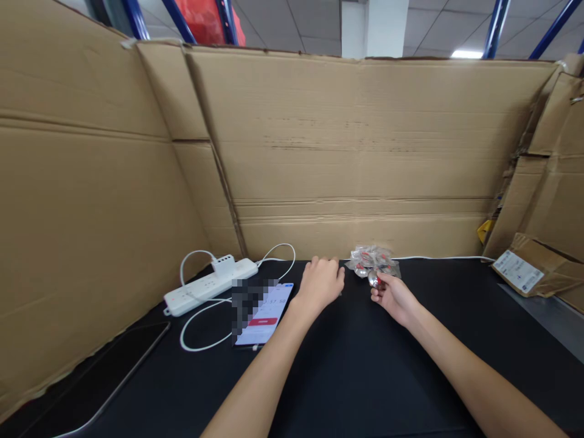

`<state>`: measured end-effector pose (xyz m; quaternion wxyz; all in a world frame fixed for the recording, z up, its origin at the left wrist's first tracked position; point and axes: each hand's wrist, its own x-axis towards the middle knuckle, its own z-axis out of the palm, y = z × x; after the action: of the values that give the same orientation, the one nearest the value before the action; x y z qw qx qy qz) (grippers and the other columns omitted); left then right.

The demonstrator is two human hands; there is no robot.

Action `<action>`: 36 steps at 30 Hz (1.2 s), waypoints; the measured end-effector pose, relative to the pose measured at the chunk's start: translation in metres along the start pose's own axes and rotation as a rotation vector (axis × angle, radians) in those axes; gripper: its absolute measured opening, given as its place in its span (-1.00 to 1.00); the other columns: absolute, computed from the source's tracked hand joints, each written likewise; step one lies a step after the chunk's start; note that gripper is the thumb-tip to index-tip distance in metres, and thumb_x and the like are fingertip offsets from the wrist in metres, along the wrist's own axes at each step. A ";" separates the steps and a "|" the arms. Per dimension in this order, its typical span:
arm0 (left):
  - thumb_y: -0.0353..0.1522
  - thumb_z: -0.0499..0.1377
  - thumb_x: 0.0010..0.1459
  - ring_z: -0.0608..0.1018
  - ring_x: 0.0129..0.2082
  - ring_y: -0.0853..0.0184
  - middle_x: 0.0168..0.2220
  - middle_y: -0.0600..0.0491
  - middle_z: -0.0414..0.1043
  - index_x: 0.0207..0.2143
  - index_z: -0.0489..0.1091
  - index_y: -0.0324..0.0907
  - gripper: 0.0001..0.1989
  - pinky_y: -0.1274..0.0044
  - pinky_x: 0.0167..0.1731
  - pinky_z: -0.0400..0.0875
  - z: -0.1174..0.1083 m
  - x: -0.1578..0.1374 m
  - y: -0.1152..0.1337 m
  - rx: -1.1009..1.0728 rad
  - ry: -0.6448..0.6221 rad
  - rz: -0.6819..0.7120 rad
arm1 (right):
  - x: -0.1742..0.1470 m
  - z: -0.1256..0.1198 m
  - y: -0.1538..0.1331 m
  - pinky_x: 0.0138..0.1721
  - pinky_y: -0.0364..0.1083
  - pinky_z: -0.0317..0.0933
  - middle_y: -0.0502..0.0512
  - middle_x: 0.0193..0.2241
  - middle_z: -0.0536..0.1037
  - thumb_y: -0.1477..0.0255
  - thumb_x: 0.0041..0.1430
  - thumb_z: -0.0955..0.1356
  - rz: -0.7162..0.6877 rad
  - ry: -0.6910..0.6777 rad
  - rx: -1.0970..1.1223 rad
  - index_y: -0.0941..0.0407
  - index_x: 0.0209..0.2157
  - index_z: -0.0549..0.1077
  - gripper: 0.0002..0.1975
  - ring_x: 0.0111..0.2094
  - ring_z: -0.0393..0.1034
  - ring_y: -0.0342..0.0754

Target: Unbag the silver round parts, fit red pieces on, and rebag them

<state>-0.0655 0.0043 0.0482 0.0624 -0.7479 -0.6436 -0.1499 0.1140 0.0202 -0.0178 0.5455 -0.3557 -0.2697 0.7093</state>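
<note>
My right hand (396, 299) pinches a small, shiny, round metal piece (374, 279) with a touch of red on it, between thumb and fingers. Just behind it lies a heap of clear plastic bags (373, 260) holding silvery and red pieces. To the left of the heap, my left hand (322, 281) rests palm down on the black table (351, 365), fingers a little apart and bent over. Its fingertips are partly hidden, and nothing shows in its grasp. A lit phone (267, 322), partly blurred out, lies left of that wrist.
At the left stand a white power strip (210, 286) with a plugged-in charger (223, 266) and looping white cables. A dark flat tablet-like device (114, 371) lies front left. Cardboard walls (365, 134) enclose the table. An open cardboard box (538, 264) sits far right.
</note>
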 end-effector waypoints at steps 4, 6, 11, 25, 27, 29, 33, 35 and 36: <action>-0.26 0.01 0.25 0.53 -0.17 0.13 -0.23 -0.13 0.52 -0.22 0.46 -0.17 -0.73 0.44 -0.23 0.31 0.000 -0.003 0.005 -0.170 -0.058 0.086 | -0.001 0.001 0.007 -0.60 -0.17 0.12 0.02 -0.60 0.40 0.42 0.08 0.41 -0.098 -0.092 -0.136 0.18 -0.48 0.40 -0.85 -0.62 0.24 -0.18; -0.25 0.01 0.24 0.54 -0.22 0.18 -0.23 -0.09 0.53 -0.20 0.45 -0.15 -0.74 0.48 -0.30 0.31 0.004 -0.004 0.009 -0.278 -0.079 0.132 | -0.002 0.002 0.010 -0.61 -0.17 0.12 0.00 -0.61 0.39 0.34 0.04 0.44 -0.136 -0.125 -0.223 0.19 -0.46 0.42 -0.80 -0.63 0.24 -0.19; -0.32 -0.02 0.26 0.56 -0.29 0.23 -0.28 -0.06 0.54 -0.25 0.45 -0.14 -0.75 0.54 -0.36 0.29 0.024 -0.008 0.015 -0.442 -0.123 0.216 | -0.003 0.005 0.014 -0.63 -0.18 0.14 -0.03 -0.61 0.41 0.22 -0.03 0.48 -0.205 -0.147 -0.378 0.18 -0.42 0.43 -0.69 -0.66 0.26 -0.19; -0.32 0.16 0.12 0.55 -0.50 0.35 -0.48 0.05 0.52 -0.40 0.36 -0.20 -0.88 0.58 -0.50 0.36 0.055 0.002 0.013 -0.977 -0.044 0.032 | -0.003 0.003 0.008 -0.51 -0.17 0.28 0.03 -0.56 0.49 0.31 -0.16 0.54 -0.189 -0.184 -0.297 0.19 -0.42 0.45 -0.68 -0.56 0.38 -0.16; -0.31 0.17 0.13 0.55 -0.53 0.36 -0.50 0.05 0.50 -0.35 0.36 -0.21 -0.86 0.62 -0.59 0.33 0.059 0.003 0.013 -1.103 -0.091 -0.031 | -0.004 0.004 0.007 -0.51 -0.16 0.29 0.04 -0.56 0.49 0.32 -0.15 0.54 -0.186 -0.190 -0.306 0.19 -0.44 0.46 -0.69 -0.55 0.39 -0.15; -0.32 0.17 0.13 0.54 -0.55 0.38 -0.50 0.05 0.49 -0.27 0.38 -0.23 -0.84 0.64 -0.65 0.31 0.062 0.004 0.013 -1.195 -0.125 -0.079 | -0.005 0.004 0.007 -0.50 -0.16 0.30 0.06 -0.54 0.51 0.33 -0.13 0.53 -0.183 -0.195 -0.316 0.20 -0.45 0.46 -0.71 -0.55 0.40 -0.15; -0.38 0.16 0.14 0.49 -0.60 0.44 -0.47 0.02 0.49 -0.21 0.43 -0.29 -0.82 0.66 -0.68 0.30 0.066 0.004 0.013 -1.298 -0.184 -0.089 | -0.005 0.005 0.008 -0.50 -0.16 0.32 0.09 -0.53 0.52 0.39 -0.10 0.52 -0.191 -0.186 -0.349 0.22 -0.39 0.51 -0.76 -0.55 0.40 -0.15; -0.39 0.18 0.13 0.47 -0.62 0.47 -0.47 0.03 0.48 -0.23 0.44 -0.29 -0.83 0.67 -0.68 0.30 0.065 0.004 0.013 -1.322 -0.183 -0.091 | -0.004 0.004 0.009 -0.51 -0.16 0.34 0.09 -0.53 0.53 0.43 -0.09 0.52 -0.205 -0.171 -0.364 0.21 -0.37 0.52 -0.78 -0.56 0.40 -0.15; -0.38 0.19 0.12 0.46 -0.62 0.48 -0.47 0.04 0.48 -0.23 0.44 -0.29 -0.82 0.67 -0.67 0.31 0.065 0.004 0.013 -1.331 -0.175 -0.095 | -0.004 0.004 0.009 -0.51 -0.16 0.34 0.08 -0.54 0.53 0.45 -0.09 0.52 -0.213 -0.163 -0.366 0.21 -0.37 0.52 -0.79 -0.56 0.40 -0.15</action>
<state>-0.0432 0.0250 -0.0112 -0.4710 -0.6071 -0.4489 -0.4563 0.1061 0.0144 -0.0213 0.5202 -0.3598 -0.4730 0.6133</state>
